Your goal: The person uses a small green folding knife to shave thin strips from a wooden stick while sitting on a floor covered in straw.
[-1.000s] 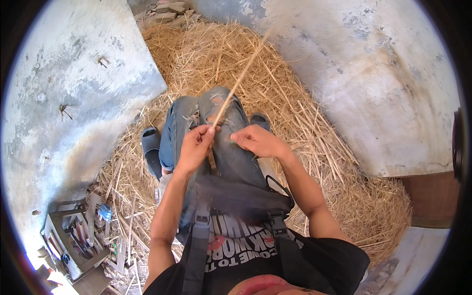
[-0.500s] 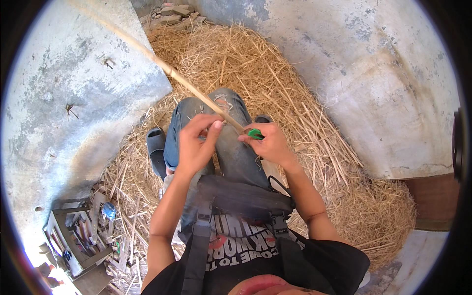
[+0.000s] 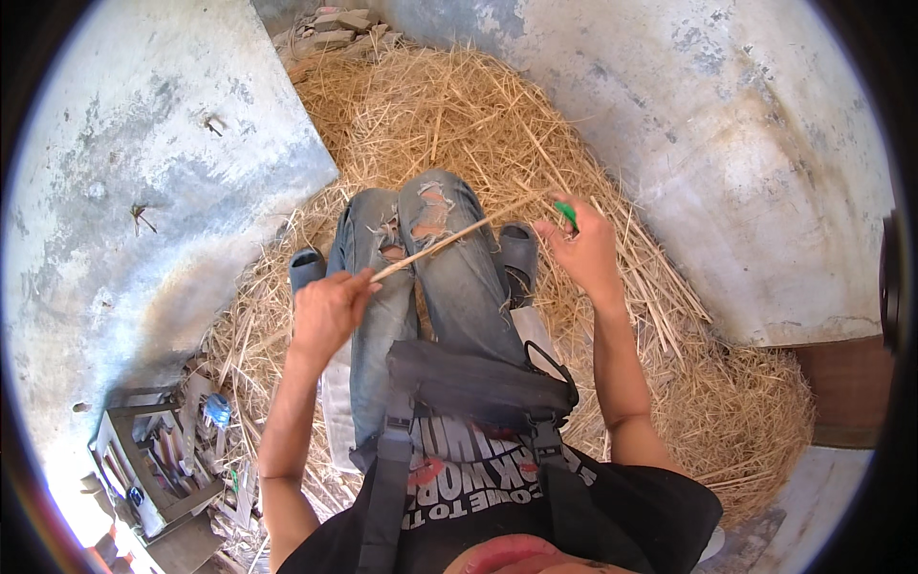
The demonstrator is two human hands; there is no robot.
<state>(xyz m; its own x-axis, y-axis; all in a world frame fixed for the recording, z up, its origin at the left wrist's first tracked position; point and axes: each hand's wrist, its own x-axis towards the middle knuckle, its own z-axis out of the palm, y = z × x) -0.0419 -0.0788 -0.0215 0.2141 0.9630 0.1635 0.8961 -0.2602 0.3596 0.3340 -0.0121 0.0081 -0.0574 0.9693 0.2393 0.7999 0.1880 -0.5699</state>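
Note:
A thin pale stick [image 3: 449, 238] runs slantwise above my knees, its near-left end between the closed fingers of my left hand [image 3: 328, 314]. From there it rises toward the far right and ends beside the fingertips of my right hand [image 3: 588, 251]. A small bright green object [image 3: 566, 212], perhaps a handle, is gripped in that right hand; its kind is mostly hidden by the fingers. I cannot tell whether the right fingertips touch the stick. Below it are my ripped jeans [image 3: 449, 287], legs bent.
Straw [image 3: 459, 115] covers the floor around my legs. A scuffed wall [image 3: 143, 172] rises at left, another [image 3: 727, 182] at right. At lower left stands an open box [image 3: 182, 502] of odds and ends, near a blue crumpled thing [image 3: 217, 409]. Bricks [image 3: 330, 38] lie at the far end.
The stick has swung from pointing far left to slanting toward the right. My left hand has drawn back to the near left; my right hand has moved right with the green object.

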